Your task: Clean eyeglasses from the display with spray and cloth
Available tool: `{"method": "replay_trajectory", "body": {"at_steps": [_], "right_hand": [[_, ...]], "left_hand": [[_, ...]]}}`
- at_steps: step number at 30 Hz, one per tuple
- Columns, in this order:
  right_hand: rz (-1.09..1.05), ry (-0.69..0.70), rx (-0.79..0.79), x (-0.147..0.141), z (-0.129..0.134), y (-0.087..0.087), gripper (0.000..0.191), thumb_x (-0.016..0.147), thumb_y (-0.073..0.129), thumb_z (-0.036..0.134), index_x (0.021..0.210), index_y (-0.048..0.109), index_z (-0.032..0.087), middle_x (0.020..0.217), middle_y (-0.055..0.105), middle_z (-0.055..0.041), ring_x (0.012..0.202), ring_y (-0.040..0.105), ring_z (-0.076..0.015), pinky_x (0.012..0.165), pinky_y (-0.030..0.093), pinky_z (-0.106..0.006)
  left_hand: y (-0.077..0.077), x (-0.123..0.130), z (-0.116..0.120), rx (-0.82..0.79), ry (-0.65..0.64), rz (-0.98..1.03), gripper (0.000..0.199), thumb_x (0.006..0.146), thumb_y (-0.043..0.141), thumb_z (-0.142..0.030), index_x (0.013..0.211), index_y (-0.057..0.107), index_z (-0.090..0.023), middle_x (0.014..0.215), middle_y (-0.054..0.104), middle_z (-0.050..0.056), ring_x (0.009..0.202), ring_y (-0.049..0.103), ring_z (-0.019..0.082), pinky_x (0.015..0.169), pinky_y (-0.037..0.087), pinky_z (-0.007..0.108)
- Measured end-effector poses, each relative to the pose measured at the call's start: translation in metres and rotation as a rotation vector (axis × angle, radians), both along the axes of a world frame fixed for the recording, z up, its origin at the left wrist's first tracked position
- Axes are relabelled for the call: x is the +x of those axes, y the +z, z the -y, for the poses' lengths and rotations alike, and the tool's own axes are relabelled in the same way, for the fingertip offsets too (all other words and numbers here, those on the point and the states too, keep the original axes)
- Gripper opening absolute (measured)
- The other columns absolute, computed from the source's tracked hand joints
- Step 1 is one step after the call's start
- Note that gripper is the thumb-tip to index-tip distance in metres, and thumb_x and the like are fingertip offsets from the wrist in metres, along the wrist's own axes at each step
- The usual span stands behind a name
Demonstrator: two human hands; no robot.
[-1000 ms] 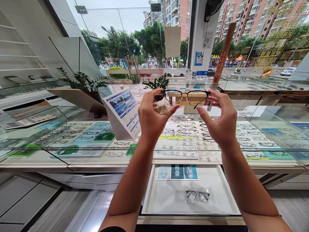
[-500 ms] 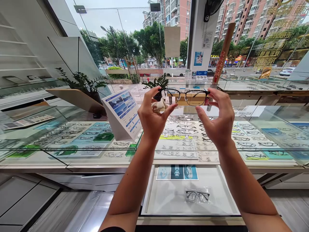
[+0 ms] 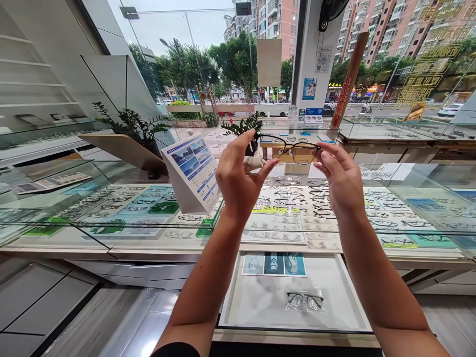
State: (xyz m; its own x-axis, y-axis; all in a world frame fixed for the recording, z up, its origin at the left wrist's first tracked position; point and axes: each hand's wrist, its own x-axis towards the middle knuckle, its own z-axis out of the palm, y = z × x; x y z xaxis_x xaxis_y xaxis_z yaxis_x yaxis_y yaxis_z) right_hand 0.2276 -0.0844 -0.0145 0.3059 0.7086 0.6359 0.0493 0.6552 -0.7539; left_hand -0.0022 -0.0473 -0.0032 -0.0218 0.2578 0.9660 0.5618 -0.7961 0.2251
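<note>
A pair of dark-framed eyeglasses (image 3: 285, 145) is held up in front of me, above the glass display counter. My left hand (image 3: 240, 173) is closed on the left end of the frame and also keeps a crumpled pale cloth (image 3: 254, 161) against its palm. At the other end, my right hand (image 3: 344, 176) pinches the frame between thumb and fingers. The glasses tilt slightly, with their right side lower. Below them an open white drawer (image 3: 260, 307) holds another pair of glasses (image 3: 305, 301) in a clear plastic bag and a strip of portrait pictures (image 3: 274, 264).
Rows of eyeglasses lie inside the glass counter (image 3: 148, 230). A standing card (image 3: 193, 173) with pictures rests on the glass at left, near a potted plant (image 3: 130, 126). Beyond are more counters and a window onto a street.
My right thumb has closed in on the frame's right end. The glasses have tilted, their right side dropping a little. The view has shifted slightly.
</note>
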Motion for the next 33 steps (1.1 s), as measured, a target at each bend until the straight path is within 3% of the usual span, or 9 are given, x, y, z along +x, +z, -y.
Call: {"method": "replay_trajectory", "body": {"at_steps": [6,13,19,24,29,33], "right_hand": [[-0.017,0.009,-0.033,-0.001,0.008,0.003,0.030,0.100,0.075,0.052,0.124,0.080,0.034,0.135,0.079,-0.0051,0.130,0.075,-0.0275,0.114,0.060,-0.047],[-0.055,0.013,-0.006,-0.001,0.011,0.006,0.034,0.094,0.083,0.059,0.118,0.082,0.034,0.127,0.081,-0.0038,0.122,0.077,-0.0264,0.120,0.057,-0.049],[-0.084,0.031,-0.013,-0.001,0.009,0.005,0.022,0.096,0.082,0.052,0.111,0.084,0.035,0.120,0.080,-0.0018,0.113,0.078,-0.0218,0.114,0.059,-0.045],[-0.037,0.025,-0.030,0.001,0.008,0.003,0.023,0.099,0.078,0.053,0.112,0.081,0.034,0.117,0.080,-0.0021,0.109,0.079,-0.0209,0.111,0.062,-0.043],[-0.044,0.030,-0.044,0.000,0.008,0.004,0.025,0.097,0.079,0.055,0.110,0.080,0.033,0.110,0.081,-0.0014,0.105,0.079,-0.0193,0.108,0.063,-0.040],[-0.032,0.004,-0.071,0.001,0.009,0.005,0.029,0.096,0.080,0.058,0.108,0.077,0.031,0.107,0.081,-0.0018,0.105,0.080,-0.0203,0.106,0.064,-0.040]], "left_hand": [[0.001,-0.003,-0.003,-0.105,-0.133,0.061,0.071,0.087,0.091,-0.061,0.147,0.066,-0.033,0.151,0.074,0.010,0.135,0.072,0.032,0.098,0.066,0.042],[0.000,-0.001,-0.012,-0.130,-0.257,0.128,0.072,0.078,0.096,-0.066,0.132,0.068,-0.028,0.129,0.081,0.009,0.121,0.079,0.026,0.098,0.067,0.040],[-0.004,-0.001,-0.020,-0.173,-0.432,0.162,0.078,0.073,0.101,-0.064,0.128,0.061,-0.026,0.121,0.083,0.010,0.105,0.082,0.023,0.083,0.068,0.032],[-0.006,0.001,-0.026,-0.143,-0.524,0.173,0.079,0.073,0.101,-0.063,0.127,0.057,-0.026,0.119,0.083,0.010,0.106,0.083,0.024,0.075,0.066,0.029],[-0.004,0.002,-0.028,-0.098,-0.578,0.146,0.075,0.076,0.101,-0.059,0.125,0.053,-0.028,0.117,0.085,0.009,0.100,0.084,0.023,0.078,0.067,0.031],[-0.004,0.001,-0.023,-0.123,-0.545,0.094,0.075,0.079,0.098,-0.063,0.127,0.051,-0.029,0.119,0.085,0.009,0.097,0.083,0.022,0.079,0.068,0.034]]}}
